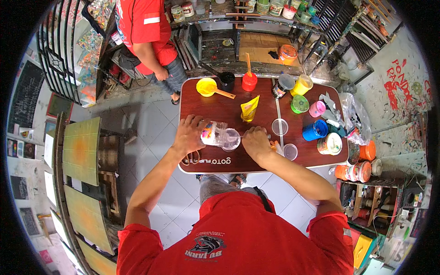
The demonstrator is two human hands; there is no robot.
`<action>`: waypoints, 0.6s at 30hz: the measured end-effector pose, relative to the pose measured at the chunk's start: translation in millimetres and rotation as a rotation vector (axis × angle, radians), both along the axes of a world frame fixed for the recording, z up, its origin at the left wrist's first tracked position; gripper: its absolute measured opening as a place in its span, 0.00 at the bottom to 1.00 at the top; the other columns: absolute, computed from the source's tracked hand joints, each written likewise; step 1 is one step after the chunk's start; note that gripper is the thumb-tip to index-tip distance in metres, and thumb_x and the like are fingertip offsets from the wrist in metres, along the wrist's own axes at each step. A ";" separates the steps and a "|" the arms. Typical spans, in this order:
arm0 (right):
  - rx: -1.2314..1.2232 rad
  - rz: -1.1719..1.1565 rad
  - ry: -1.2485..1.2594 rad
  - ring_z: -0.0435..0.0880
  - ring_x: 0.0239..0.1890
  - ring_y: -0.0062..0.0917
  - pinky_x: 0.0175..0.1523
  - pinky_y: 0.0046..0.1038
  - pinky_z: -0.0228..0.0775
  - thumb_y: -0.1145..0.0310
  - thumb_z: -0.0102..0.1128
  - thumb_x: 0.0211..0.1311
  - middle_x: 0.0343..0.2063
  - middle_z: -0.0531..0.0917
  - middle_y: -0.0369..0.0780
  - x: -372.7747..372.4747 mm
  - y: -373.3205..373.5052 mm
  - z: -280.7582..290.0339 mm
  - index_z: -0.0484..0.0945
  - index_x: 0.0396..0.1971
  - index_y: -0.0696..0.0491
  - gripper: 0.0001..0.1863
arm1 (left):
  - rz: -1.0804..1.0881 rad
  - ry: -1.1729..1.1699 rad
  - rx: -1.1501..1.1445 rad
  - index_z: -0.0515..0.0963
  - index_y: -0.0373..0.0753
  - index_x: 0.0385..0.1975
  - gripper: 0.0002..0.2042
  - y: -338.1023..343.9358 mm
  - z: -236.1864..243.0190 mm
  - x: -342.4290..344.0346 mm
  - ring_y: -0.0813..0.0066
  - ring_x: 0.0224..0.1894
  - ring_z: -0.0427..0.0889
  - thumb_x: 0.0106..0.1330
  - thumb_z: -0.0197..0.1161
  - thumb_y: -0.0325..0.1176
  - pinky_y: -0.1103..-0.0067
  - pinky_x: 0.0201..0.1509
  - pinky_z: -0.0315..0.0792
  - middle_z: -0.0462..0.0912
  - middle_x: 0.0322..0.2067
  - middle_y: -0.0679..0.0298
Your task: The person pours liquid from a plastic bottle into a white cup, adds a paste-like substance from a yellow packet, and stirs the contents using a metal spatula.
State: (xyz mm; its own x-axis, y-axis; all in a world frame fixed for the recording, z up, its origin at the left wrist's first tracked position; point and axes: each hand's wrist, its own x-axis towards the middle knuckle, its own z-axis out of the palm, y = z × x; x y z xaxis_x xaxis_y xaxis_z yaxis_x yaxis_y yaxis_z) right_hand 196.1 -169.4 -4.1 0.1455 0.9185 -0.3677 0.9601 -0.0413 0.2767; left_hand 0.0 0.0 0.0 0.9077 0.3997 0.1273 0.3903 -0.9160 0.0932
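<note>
My left hand (189,134) is wrapped round a clear plastic jar (210,133) with a colourful label. The jar lies tilted, its mouth toward the right, over or against a small clear cup (231,141) with whitish contents. My right hand (256,143) is closed on a thin, pale stick-like tool pointing at the cup and jar mouth; its tip is hard to make out. Beyond the hands stands a yellow pouch (249,109). Right of my right hand are two clear round cups or lids, one farther (280,127) and one nearer (290,151).
The dark red table (206,162) carries a yellow pot (207,87), a red pot (249,82), a black pot (226,79), a blue tub (314,130) and several other paint tubs. A plastic bag (356,119) hangs at its right edge. Another person (149,43) stands at the far left.
</note>
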 end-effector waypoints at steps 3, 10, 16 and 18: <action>0.123 -0.018 -0.059 0.80 0.43 0.35 0.37 0.37 0.75 0.68 0.56 0.60 0.39 0.82 0.44 3.7 -9.2 -6.4 0.82 0.41 0.57 0.12 | 0.010 -0.011 -0.005 0.76 0.47 0.55 0.38 -2.2 -0.9 1.2 0.60 0.56 0.74 0.34 0.74 0.38 0.64 0.57 0.69 0.78 0.51 0.62; 0.173 -0.035 0.018 0.78 0.45 0.35 0.39 0.36 0.76 0.68 0.56 0.60 0.40 0.81 0.45 -7.6 -19.3 -3.0 0.81 0.41 0.57 0.13 | 0.054 0.061 0.007 0.75 0.48 0.56 0.36 -6.3 -7.0 0.9 0.61 0.57 0.73 0.38 0.73 0.37 0.65 0.56 0.69 0.77 0.51 0.63; 0.273 -0.023 0.055 0.78 0.43 0.35 0.38 0.34 0.77 0.67 0.56 0.59 0.38 0.81 0.45 -7.2 -37.3 -10.0 0.82 0.39 0.58 0.13 | 0.101 0.087 0.028 0.75 0.48 0.56 0.35 -13.6 -23.4 8.3 0.60 0.56 0.72 0.39 0.74 0.35 0.64 0.56 0.69 0.76 0.51 0.64; 0.318 -0.018 0.063 0.78 0.43 0.34 0.38 0.33 0.77 0.67 0.56 0.59 0.37 0.81 0.44 -6.5 -44.4 -10.8 0.82 0.38 0.57 0.12 | 0.101 0.076 0.030 0.75 0.48 0.56 0.35 -14.5 -27.4 8.2 0.60 0.56 0.72 0.40 0.74 0.35 0.64 0.56 0.69 0.76 0.51 0.64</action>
State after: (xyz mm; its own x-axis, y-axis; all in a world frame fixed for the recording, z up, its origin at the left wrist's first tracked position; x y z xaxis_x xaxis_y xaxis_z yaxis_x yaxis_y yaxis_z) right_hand 189.7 -213.8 -14.9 0.1483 0.9864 -0.0714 0.9733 -0.1328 0.1872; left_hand 8.2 -14.5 -27.4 0.8706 0.4866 0.0730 0.4855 -0.8736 0.0327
